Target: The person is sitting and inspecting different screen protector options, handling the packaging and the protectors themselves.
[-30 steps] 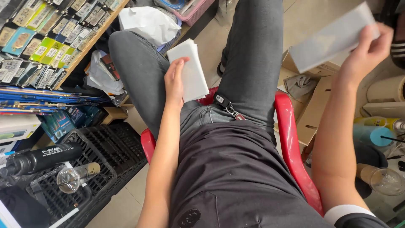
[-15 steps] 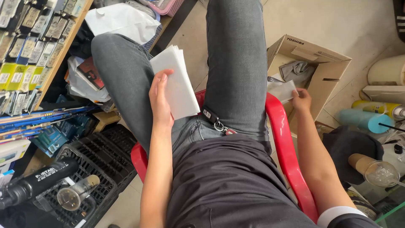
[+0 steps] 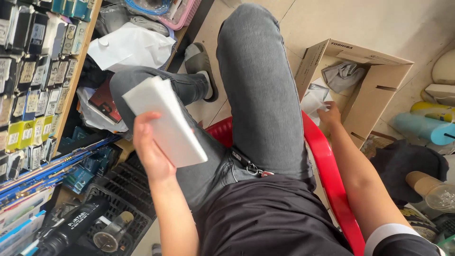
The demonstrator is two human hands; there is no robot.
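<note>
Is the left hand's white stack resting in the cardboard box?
No, the left hand holds the white stack up over the left thigh, away from the cardboard box.

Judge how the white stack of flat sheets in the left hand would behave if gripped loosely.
The white stack of flat sheets probably fans apart, since separate edges show. It looks light: the left hand alone holds it.

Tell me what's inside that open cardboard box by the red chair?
Inside the cardboard box lie a crumpled grey cloth and a pale flat packet that the right hand touches. The near wall and the hand hide the rest of the bottom.
</note>
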